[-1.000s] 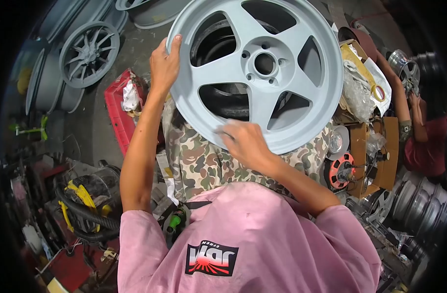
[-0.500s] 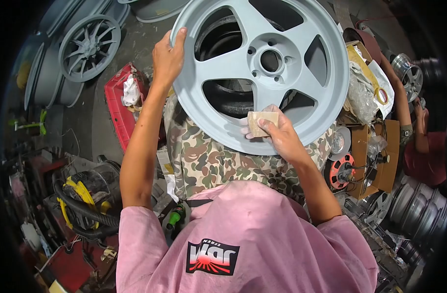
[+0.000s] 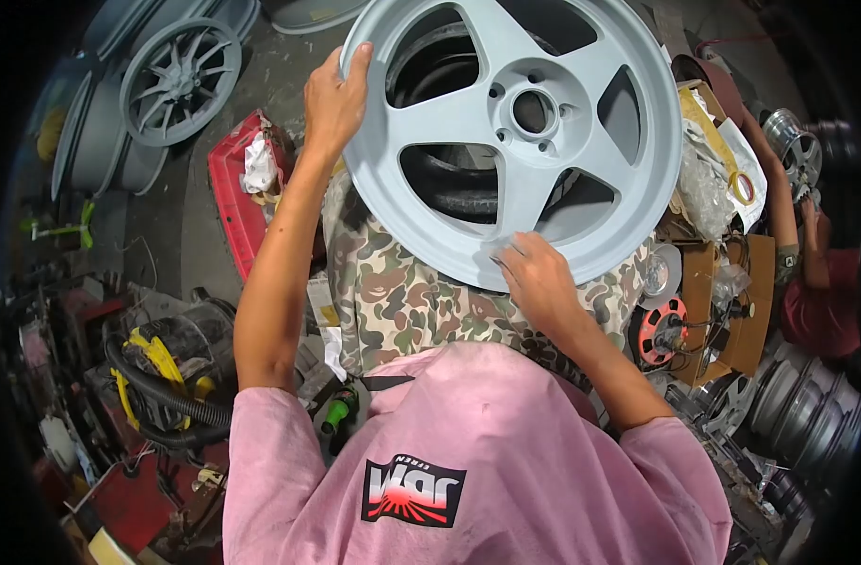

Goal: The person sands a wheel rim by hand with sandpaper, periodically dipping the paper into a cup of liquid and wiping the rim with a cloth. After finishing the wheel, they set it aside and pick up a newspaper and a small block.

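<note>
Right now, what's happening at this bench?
A person in a pink shirt is working on a pale grey five-spoke wheel propped on their camouflage-clad lap. The left hand grips the wheel's rim at its upper left edge. The right hand presses on the lower rim; whatever it holds is mostly hidden. Another person's arm reaches in at the right, near more wheels.

Clutter (image 3: 713,188) (boxes, tape) crowding wheel's (image 3: 468,122) right.
</note>
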A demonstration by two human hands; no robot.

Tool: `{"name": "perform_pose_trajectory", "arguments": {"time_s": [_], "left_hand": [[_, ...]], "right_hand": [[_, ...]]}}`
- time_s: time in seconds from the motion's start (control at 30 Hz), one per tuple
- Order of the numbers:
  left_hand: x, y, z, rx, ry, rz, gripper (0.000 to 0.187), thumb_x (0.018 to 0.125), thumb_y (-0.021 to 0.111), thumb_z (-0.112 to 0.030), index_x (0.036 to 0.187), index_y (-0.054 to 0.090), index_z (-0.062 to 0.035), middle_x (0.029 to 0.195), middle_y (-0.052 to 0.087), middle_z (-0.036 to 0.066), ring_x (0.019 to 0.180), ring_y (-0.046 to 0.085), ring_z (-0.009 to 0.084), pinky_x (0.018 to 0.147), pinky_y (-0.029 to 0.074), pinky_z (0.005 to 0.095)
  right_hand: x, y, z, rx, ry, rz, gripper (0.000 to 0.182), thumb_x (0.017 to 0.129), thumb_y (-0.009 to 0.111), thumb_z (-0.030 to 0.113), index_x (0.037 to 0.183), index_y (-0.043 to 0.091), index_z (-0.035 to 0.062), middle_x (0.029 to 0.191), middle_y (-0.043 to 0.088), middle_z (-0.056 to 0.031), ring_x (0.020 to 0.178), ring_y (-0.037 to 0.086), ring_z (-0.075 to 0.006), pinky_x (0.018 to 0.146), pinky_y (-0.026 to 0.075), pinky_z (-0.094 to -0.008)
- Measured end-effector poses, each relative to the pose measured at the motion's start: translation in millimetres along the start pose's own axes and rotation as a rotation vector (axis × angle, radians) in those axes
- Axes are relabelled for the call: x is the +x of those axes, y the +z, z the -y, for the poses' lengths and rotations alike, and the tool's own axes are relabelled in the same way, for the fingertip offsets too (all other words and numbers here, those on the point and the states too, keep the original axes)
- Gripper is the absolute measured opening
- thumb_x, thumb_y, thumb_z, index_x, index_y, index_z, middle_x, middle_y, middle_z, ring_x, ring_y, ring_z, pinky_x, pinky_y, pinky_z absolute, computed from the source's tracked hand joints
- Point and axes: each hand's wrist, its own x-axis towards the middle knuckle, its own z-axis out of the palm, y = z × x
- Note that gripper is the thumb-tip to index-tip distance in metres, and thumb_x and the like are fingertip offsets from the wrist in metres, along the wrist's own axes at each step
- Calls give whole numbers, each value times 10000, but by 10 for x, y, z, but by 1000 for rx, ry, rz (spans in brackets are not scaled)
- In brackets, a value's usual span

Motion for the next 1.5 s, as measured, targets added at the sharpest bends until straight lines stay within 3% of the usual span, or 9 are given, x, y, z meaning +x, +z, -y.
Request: {"name": "perform_pose_trajectory", "arguments": {"time_s": [0.23,0.43,0.73,0.9,1.03,1.1,1.17,1.27,1.5], "left_hand": [[-6,17,-13,-6,19,-32,526,1030,564,-493,1142,725,-5,793,698,213,759,663,363,788,516,448],[-7,21,-8,-14,14,-6,502,1035,564,-476,1166,719,-17,851,716,254,824,697,406,803,522,465],[67,17,55,-63,12,16,501,1041,554,-475,1165,715,-17,930,717,285,867,696,433,829,520,477],[38,84,69,-106,-11,36,456,1039,585,-429,1145,715,-5,914,720,266,860,701,403,820,519,452],[-68,9,-32,15,32,13,455,1039,606,-416,1163,703,11,929,731,232,863,696,323,828,515,421],[-61,-44,-76,87,-26,59,498,1041,602,-439,1207,684,24,979,742,239,917,713,339,861,516,419],[-33,-44,-54,72,-1,42,500,1042,601,-439,1204,682,26,978,740,240,918,713,338,861,515,420],[-37,-44,-39,78,32,33,494,1047,599,-430,1199,677,33,967,735,233,906,707,318,855,514,416],[-82,-21,-100,-4,-4,39,401,1049,603,-344,1174,686,28,953,731,242,866,702,317,826,516,415]], "right_hand": [[960,298,522,415,60,-161,189,898,679,54,1068,741,-2,931,652,-211,831,665,-415,748,525,-493],[501,113,294,383,146,24,166,888,677,58,1025,745,-7,899,650,-200,840,670,-409,769,529,-486],[2093,419,706,358,102,-553,139,844,642,85,794,633,-44,829,634,-289,820,624,-500,756,485,-578],[570,231,211,261,13,11,125,886,616,61,913,690,-35,1109,653,-277,1041,662,-446,895,552,-513],[-284,-399,-853,-113,152,286,150,847,656,41,946,758,-8,1015,714,-190,1010,689,-385,962,556,-461],[-324,-854,-1324,-440,197,188,164,809,653,32,930,763,12,962,702,-199,954,688,-389,852,571,-455],[-98,-1293,-1279,-256,289,-249,98,822,679,35,885,736,-14,922,684,-244,905,682,-440,798,540,-506],[65,-1274,-1313,-178,626,-467,139,835,702,73,922,738,-28,939,695,-265,913,685,-449,809,530,-524],[450,-798,-1490,-276,719,-568,170,842,672,44,964,731,-59,1012,702,-313,951,690,-484,887,545,-526]]}}
